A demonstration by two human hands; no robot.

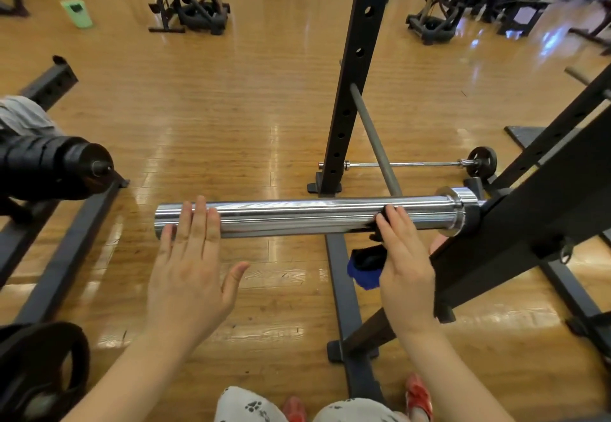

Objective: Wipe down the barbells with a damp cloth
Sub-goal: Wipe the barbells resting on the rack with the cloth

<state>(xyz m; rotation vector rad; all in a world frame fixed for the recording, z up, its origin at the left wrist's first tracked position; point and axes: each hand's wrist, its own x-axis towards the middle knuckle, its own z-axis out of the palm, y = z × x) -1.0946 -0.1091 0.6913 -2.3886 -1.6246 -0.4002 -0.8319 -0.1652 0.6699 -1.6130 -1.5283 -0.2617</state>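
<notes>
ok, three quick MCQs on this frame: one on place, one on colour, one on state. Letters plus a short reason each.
1. Where does the left hand rest?
A. near the free end of the shiny chrome barbell sleeve
B. on the black rack upright
C. on the floor

2. What colour is the hanging part of the cloth?
A. white
B. blue
C. yellow

3. How is the left hand?
A. fisted
B. flat, fingers extended
C. pinching the cloth

Key: 1 A, its fingertips lie on the sleeve's left end. 2 B, blue fabric hangs below the right hand. 3 B, palm open with fingers straight.
</notes>
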